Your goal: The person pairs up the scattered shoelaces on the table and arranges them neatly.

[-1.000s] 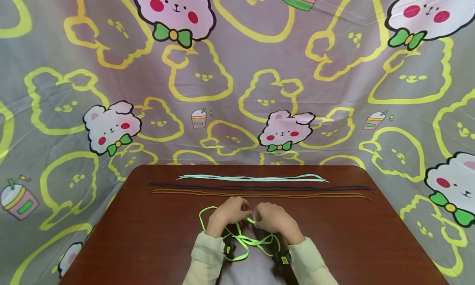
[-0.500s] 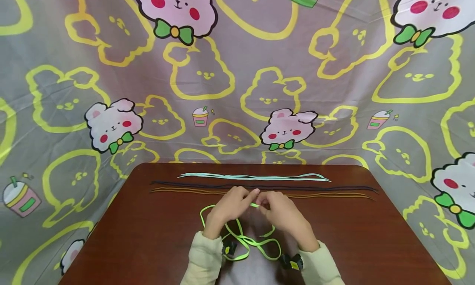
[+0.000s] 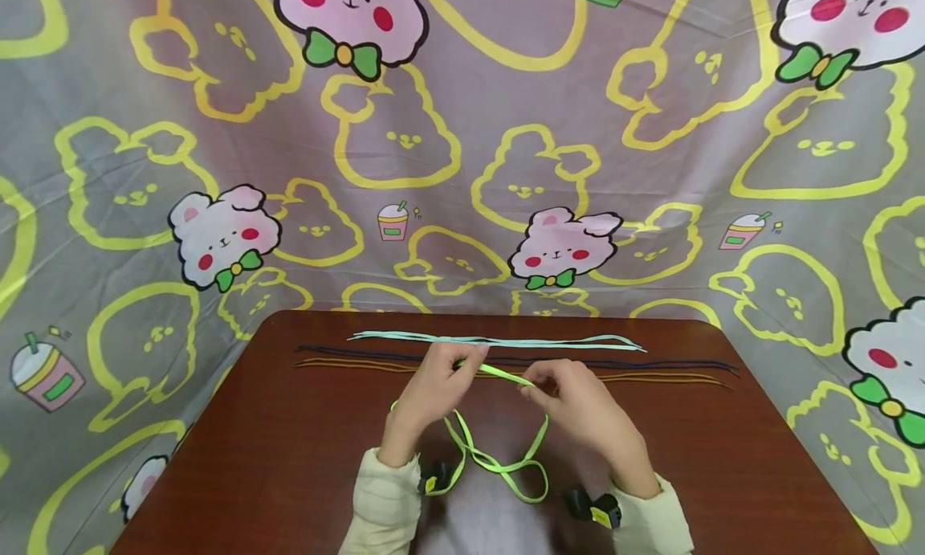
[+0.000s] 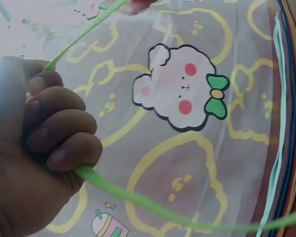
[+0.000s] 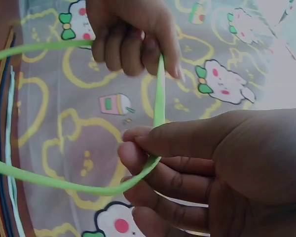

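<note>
A flat neon-green shoelace (image 3: 502, 372) is stretched between my two hands above the table. My left hand (image 3: 437, 386) grips it with curled fingers, and in the left wrist view the lace (image 4: 133, 197) trails out below the little finger. To the right, my right hand (image 3: 585, 402) pinches the lace between thumb and index finger. In the right wrist view the short span of lace (image 5: 159, 101) is taut between the two hands, while the right hand's other fingers (image 5: 172, 205) are loosely bent. The rest of the lace hangs down and lies in crossing loops between my forearms.
Behind my hands, a mint-coloured lace bundle (image 3: 564, 345), dark navy laces (image 3: 643, 367) and brown laces (image 3: 650, 377) lie in rows across the reddish-brown table (image 3: 289, 467). A patterned cloth (image 3: 448, 97) hangs behind and at both sides.
Both hands have risen and moved away from the body. They have spread apart, drawing a longer straight span of green lace between them. The loops on the table have shifted slightly.
</note>
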`<control>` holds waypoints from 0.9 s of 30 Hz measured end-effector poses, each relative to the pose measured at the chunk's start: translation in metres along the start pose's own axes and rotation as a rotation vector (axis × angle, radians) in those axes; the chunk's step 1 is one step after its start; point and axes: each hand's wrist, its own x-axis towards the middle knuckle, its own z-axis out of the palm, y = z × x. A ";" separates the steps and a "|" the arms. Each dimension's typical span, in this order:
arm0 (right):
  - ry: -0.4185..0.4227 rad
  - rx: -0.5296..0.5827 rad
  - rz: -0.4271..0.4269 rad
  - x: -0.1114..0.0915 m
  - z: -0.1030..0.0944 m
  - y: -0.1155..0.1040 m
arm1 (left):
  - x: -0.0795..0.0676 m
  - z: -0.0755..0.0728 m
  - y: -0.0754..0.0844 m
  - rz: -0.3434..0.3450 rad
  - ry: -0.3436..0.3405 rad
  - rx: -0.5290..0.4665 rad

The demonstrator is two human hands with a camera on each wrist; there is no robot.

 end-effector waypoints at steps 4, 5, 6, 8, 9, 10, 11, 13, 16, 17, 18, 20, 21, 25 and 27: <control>0.005 0.042 0.002 -0.004 -0.011 0.002 | -0.001 -0.007 0.005 0.011 0.050 -0.001; 0.005 0.054 0.004 -0.005 -0.014 0.002 | -0.001 -0.009 0.008 0.007 0.056 0.000; 0.006 0.065 0.002 -0.006 -0.016 0.002 | -0.002 -0.012 0.013 0.004 0.062 0.002; 0.006 0.087 -0.005 -0.009 -0.021 0.002 | -0.003 -0.017 0.022 -0.002 0.070 0.003; 0.009 0.092 -0.010 -0.010 -0.023 0.003 | -0.003 -0.019 0.026 -0.006 0.072 -0.001; 0.014 0.088 -0.016 -0.011 -0.025 0.003 | -0.003 -0.021 0.030 -0.009 0.074 -0.005; 0.017 0.079 -0.021 -0.012 -0.027 0.003 | -0.004 -0.023 0.034 -0.010 0.075 -0.008; 0.017 0.063 -0.034 -0.014 -0.030 0.003 | -0.005 -0.024 0.038 -0.012 0.079 -0.017; 0.027 0.025 -0.042 -0.018 -0.034 0.004 | -0.006 -0.026 0.039 -0.012 0.088 -0.032; 0.032 0.028 -0.037 -0.019 -0.035 0.004 | -0.006 -0.027 0.039 -0.011 0.091 -0.037; 0.042 0.031 -0.036 -0.020 -0.037 0.005 | -0.006 -0.027 0.038 -0.009 0.095 -0.040; 0.075 0.037 -0.025 -0.021 -0.039 0.007 | -0.006 -0.029 0.037 -0.004 0.106 -0.040; 0.095 0.043 -0.017 -0.022 -0.041 0.008 | -0.006 -0.030 0.037 -0.004 0.111 -0.042; 0.173 0.043 0.028 -0.024 -0.047 0.015 | -0.008 -0.033 0.035 -0.004 0.122 -0.042; 0.200 0.021 0.058 -0.025 -0.050 0.018 | -0.009 -0.036 0.034 -0.008 0.130 -0.041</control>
